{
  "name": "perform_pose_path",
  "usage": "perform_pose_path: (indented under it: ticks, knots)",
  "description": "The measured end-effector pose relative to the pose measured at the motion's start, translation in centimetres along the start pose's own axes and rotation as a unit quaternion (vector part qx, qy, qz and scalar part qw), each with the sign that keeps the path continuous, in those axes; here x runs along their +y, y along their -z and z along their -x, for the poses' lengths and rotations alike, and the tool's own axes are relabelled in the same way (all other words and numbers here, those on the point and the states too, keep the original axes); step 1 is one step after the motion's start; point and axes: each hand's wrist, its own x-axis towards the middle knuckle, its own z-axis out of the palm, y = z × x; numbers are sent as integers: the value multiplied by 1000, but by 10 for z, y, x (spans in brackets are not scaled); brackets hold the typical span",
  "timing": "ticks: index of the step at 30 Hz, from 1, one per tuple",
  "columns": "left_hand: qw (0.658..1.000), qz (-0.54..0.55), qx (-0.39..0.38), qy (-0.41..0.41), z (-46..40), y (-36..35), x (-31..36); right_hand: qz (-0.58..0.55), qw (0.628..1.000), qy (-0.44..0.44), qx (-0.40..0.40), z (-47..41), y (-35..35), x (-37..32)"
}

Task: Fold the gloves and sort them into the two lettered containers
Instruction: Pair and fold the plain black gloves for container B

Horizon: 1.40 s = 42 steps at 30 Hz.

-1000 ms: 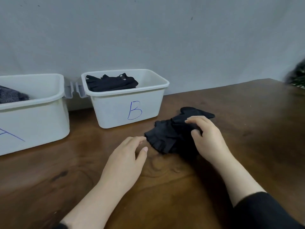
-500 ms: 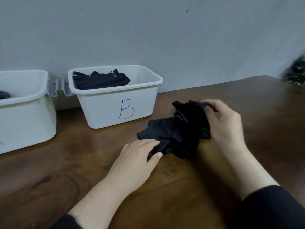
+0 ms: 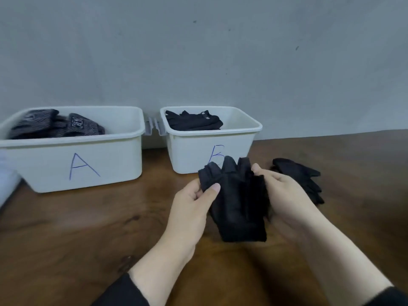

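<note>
A black glove [image 3: 237, 199] is lifted above the table in front of container B [image 3: 212, 151], fingers pointing up. My left hand [image 3: 192, 208] pinches its left edge between thumb and fingers. My right hand [image 3: 284, 195] grips its right edge. A second black glove [image 3: 300, 175] lies flat on the table just right of my right hand. Container B, white with a blue letter, holds folded black gloves [image 3: 193, 121]. Container A [image 3: 72, 160], to its left, holds grey patterned gloves [image 3: 57, 124].
The two white containers stand side by side against the grey wall [image 3: 198, 51] at the back of the brown wooden table [image 3: 66, 239]. A pale object [image 3: 6, 180] shows at the left edge.
Both hands have taken one black glove off the table and hold it up spread between them. The other glove stays on the table to the right. The camera has turned left, bringing container A fully in.
</note>
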Motion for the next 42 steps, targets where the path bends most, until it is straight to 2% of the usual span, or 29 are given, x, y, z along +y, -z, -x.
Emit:
perform_pose_path:
  ticks: [4, 6, 8, 10, 12, 13, 15, 17, 19, 20, 23, 25, 29, 31, 33, 35, 38, 42]
  knots:
    - [996, 2, 89, 3, 14, 44, 15, -42, 996, -15, -72, 9, -36, 28]
    - [993, 7, 114, 0, 20, 64, 21, 6, 996, 27, -79, 10, -54, 34]
    - [990, 13, 142, 8, 24, 80, 21, 114, 989, 71, -63, 6, -70, 39]
    - [976, -95, 196, 13, 22, 96, 16, 277, 954, 111, -24, 1, -85, 47]
    - [929, -277, 244, 13, 16, 113, 11, 449, 878, 165, 25, -3, -90, 64]
    - [904, -345, 252, -1, 15, 120, 10, 486, 851, 195, 36, -2, -89, 71]
    - [872, -431, 220, -73, 16, 131, 9, 469, 846, 255, 11, 4, -86, 76]
    - [839, -519, 103, -123, 19, 134, 1, 472, 827, 301, -52, 9, -83, 78]
    - [783, -613, -46, -97, 21, 133, -8, 510, 799, 298, -116, 11, -79, 84]
    - [761, -638, -96, -66, 19, 135, -13, 518, 797, 280, -133, 10, -76, 86]
    - [728, -672, -133, -13, 11, 134, -19, 491, 823, 260, -122, 5, -70, 88]
    - [732, -668, -129, -24, 10, 125, -19, 463, 840, 261, -105, 4, -66, 83]
    - [774, -624, -77, -76, 12, 112, -14, 435, 852, 292, -27, -1, -47, 67]
    - [763, -630, -117, -85, 12, 110, -16, 423, 854, 299, 40, -8, -27, 52]
    - [744, -646, -161, -61, 10, 108, -22, 444, 851, 263, 97, -20, 1, 34]
    - [740, -651, -162, -56, 7, 102, -25, 509, 829, 196, 122, -35, 30, 18]
    - [755, -636, -128, -94, 3, 90, -27, 604, 781, 103, 121, -58, 61, 5]
    - [802, -577, -68, -139, 4, 76, -22, 696, 715, 10, 56, -79, 72, 4]
